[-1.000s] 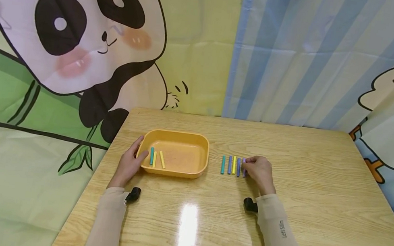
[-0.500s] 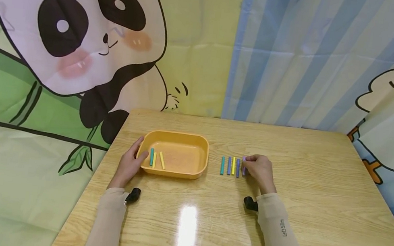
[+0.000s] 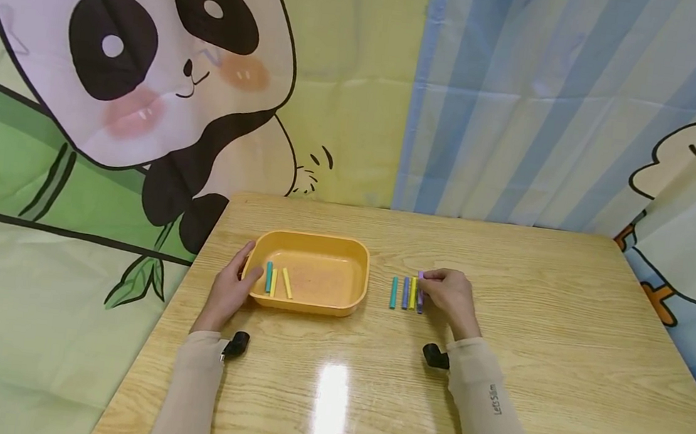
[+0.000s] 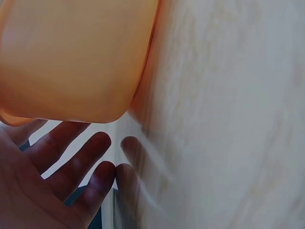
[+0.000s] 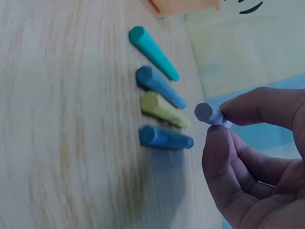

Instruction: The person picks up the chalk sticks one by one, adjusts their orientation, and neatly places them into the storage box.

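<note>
Purple stick (image 5: 204,113) is being pinched by right hand (image 3: 453,299) above table (image 3: 543,311); tray (image 3: 312,307) is being gripped by left hand (image 3: 228,290).

your right hand (image 3: 450,299) can pass rightward over the table (image 3: 571,350); leftward and low, four sticks (image 3: 413,293), then the tray (image 3: 305,307), obstruct.

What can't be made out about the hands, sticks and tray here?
Left wrist view: the inside of the orange tray, hidden by its outer wall; some fingertips of the left hand, behind the tray.
Right wrist view: part of the purple stick, behind the right hand's fingers.
Head view: part of the nearest blue stick, behind the purple one.
</note>
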Tool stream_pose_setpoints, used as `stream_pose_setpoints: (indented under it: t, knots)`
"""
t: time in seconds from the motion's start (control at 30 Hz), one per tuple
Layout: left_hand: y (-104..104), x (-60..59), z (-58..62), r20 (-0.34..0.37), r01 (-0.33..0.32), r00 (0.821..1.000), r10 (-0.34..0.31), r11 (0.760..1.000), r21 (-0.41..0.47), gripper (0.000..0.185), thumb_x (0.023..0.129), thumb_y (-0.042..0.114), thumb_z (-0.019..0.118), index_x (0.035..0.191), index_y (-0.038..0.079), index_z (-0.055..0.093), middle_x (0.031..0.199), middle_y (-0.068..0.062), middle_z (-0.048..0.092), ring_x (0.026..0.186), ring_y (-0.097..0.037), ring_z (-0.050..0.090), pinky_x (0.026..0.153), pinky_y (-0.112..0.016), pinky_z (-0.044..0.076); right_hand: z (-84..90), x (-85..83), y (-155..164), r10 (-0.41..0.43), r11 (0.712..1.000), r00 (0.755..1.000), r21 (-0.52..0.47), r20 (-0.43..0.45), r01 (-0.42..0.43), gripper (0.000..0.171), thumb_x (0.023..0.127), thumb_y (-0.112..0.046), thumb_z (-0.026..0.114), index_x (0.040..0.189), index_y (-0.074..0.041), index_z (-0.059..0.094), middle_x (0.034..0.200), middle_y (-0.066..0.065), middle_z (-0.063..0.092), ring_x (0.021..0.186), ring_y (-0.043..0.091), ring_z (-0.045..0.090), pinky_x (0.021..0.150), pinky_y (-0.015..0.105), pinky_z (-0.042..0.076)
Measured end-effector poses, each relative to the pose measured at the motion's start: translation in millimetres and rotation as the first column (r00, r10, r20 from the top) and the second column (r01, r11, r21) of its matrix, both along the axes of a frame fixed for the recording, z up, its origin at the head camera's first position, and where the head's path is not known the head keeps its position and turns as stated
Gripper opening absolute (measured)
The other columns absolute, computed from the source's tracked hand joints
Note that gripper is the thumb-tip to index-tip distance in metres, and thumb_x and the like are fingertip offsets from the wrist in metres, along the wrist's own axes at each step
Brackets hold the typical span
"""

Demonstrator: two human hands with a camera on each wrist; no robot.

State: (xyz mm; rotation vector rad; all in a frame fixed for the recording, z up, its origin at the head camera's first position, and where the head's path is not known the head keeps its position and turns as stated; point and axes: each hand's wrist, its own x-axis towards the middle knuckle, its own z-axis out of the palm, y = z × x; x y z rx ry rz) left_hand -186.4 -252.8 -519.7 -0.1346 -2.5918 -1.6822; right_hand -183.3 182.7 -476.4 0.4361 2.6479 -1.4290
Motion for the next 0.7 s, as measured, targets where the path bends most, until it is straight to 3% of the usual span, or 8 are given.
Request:
stream_pose_setpoints:
  t: [0.27,0.5,0.7]
  knots:
    - [0,0.0,-0.3,0.004,-0.005,1.0,0.005,1.0,-0.003,0.065,0.105,0.026,0.058,0.163,0.022,0.027,0.165,-0.001,0.026,0.15,-0.027,0.027,0.118,-0.049,0.031,9.3,-1.0,-16,0.042,0.99,0.999,-0.137,-0.024,-0.045,0.029,0.094,-0.017,0.069,0.117,0.0,0.069,0.112,0.018,0.068,0.095,0.03,0.07,0.084,0.043,0.059]
    - [0,0.1,-0.7,0.005,-0.014,1.0,0.014,1.0,-0.023,0.066,0.105,0.026,0.058,0.163,0.021,0.027,0.165,-0.003,0.027,0.149,-0.029,0.028,0.118,-0.05,0.031,15.4,-4.6,-30,0.069,0.986,0.997,-0.15,-0.033,-0.073,0.03,0.093,-0.019,0.069,0.118,-0.003,0.07,0.11,0.015,0.069,0.088,0.025,0.071,0.084,0.046,0.059]
    - [1,-0.1,0.7,-0.01,-0.009,1.0,0.009,0.999,-0.031,0.065,0.105,0.025,0.058,0.163,0.019,0.027,0.165,-0.003,0.027,0.15,-0.029,0.027,0.119,-0.05,0.029,22.9,-7.5,-42,0.092,0.973,0.995,-0.208,-0.038,-0.098,0.03,0.092,-0.021,0.072,0.118,-0.005,0.07,0.11,0.013,0.069,0.092,0.028,0.07,0.087,0.047,0.058]
